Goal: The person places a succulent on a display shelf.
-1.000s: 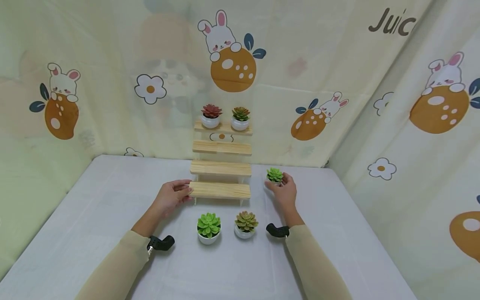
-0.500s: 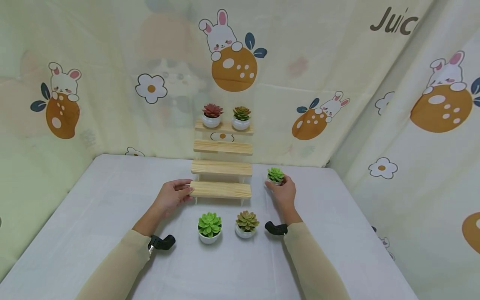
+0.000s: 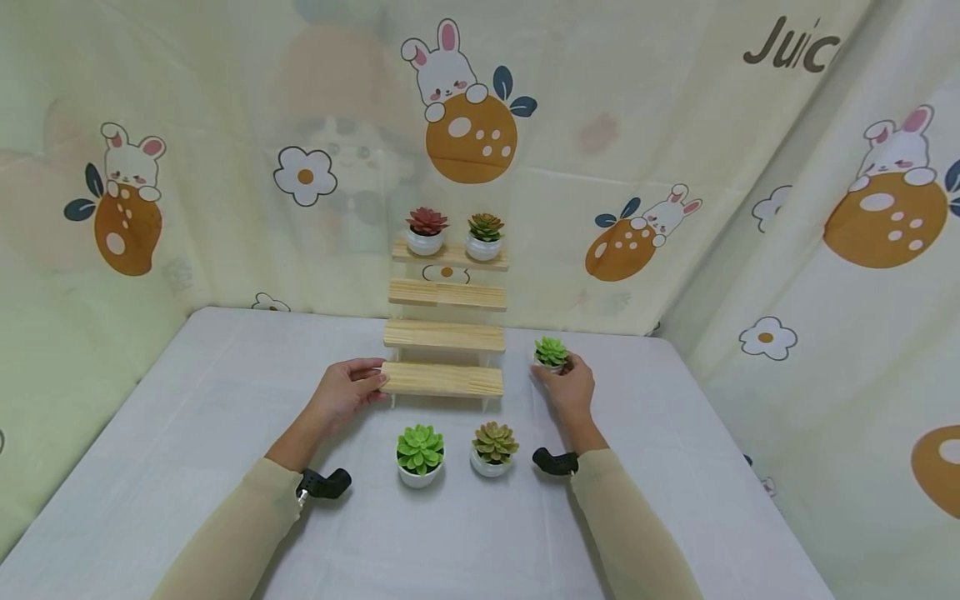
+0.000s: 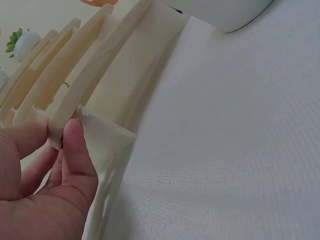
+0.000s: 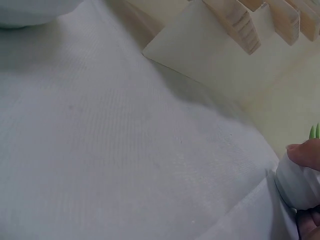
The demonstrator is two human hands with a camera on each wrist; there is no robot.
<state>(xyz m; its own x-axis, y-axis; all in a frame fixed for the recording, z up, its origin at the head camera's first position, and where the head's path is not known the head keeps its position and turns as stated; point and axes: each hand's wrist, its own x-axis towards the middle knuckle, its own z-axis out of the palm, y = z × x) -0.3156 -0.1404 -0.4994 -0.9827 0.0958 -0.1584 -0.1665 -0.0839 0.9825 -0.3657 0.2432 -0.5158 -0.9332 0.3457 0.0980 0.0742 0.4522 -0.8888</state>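
A wooden tiered shelf (image 3: 442,379) stands at the back of the table. My left hand (image 3: 341,396) pinches the left end of its lowest board between thumb and fingers; the left wrist view shows this hand (image 4: 55,185) on the board's end (image 4: 62,117). To the right of the shelf, my right hand (image 3: 572,393) grips a small potted green succulent (image 3: 551,352) by its white pot. In the right wrist view, only the thumb and part of the fingers show around that white pot (image 5: 297,185), at the right edge.
On the top board stand a potted red succulent (image 3: 426,229) and a potted green-orange succulent (image 3: 484,236). In front of the shelf are a bright green potted succulent (image 3: 419,454) and an olive one (image 3: 493,448). A printed curtain (image 3: 352,108) hangs behind the white-covered table (image 3: 450,542).
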